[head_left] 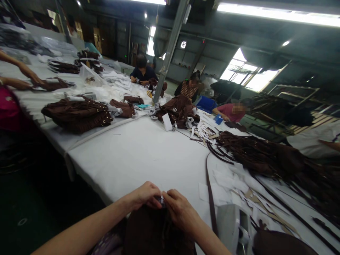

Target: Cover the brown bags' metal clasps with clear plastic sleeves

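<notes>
Near the bottom centre, a dark brown fabric piece [148, 230] hangs just in front of my body at the table's edge. My left hand [147, 195] is closed at its top, fingers pinched round a small greyish part [161, 200]. From the other side my right hand [176, 209] meets it, thumb and fingers pressed together on the same small part. The fingertips of both hands nearly touch. What exactly the small part is cannot be made out.
A white-covered table [138, 148] stretches ahead. Brown bags [79, 112] lie at left, more [177, 109] by a metal post [170, 53]. Brown straps and pieces [265, 156] cover the right; a grey dispenser [232, 226] stands lower right. Several people sit or stand around.
</notes>
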A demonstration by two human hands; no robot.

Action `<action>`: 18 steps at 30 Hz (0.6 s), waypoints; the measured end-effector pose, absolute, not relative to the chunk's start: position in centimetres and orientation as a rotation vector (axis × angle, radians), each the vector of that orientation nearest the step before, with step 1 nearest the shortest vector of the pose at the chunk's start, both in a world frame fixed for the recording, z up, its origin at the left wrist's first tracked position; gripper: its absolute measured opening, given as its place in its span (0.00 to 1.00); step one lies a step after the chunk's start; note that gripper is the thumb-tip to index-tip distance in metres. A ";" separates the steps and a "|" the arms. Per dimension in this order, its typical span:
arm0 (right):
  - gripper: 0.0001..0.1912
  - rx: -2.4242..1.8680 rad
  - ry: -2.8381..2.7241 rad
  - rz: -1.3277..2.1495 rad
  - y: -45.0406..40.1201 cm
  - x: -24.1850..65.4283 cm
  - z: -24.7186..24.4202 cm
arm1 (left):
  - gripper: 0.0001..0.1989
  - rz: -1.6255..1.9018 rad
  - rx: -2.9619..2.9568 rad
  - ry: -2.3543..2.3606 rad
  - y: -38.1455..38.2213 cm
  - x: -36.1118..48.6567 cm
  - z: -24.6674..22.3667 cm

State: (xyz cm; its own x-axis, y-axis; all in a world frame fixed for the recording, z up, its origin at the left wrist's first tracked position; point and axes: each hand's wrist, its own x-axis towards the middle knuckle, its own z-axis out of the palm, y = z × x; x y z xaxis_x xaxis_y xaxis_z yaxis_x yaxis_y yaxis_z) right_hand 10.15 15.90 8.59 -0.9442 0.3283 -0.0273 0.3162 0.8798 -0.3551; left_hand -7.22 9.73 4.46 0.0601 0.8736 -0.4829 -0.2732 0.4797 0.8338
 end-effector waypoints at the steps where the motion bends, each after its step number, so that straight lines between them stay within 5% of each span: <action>1: 0.17 -0.494 -2.991 0.567 15.9 10.2 8.4 | 0.09 0.966 0.619 1.211 9.7 -7.2 4.4; 10: 0.22 -0.727 -2.655 0.506 12.9 11.5 7.5 | 0.08 1.053 0.608 1.347 9.2 -6.7 3.7; 15: 0.20 -1.389 -1.913 0.503 12.5 22.1 8.8 | 0.11 1.031 0.627 1.328 8.0 -6.8 3.2; 18: 0.30 -1.745 -1.287 0.501 11.7 30.5 8.7 | 0.14 1.023 0.605 1.279 8.0 -7.1 2.1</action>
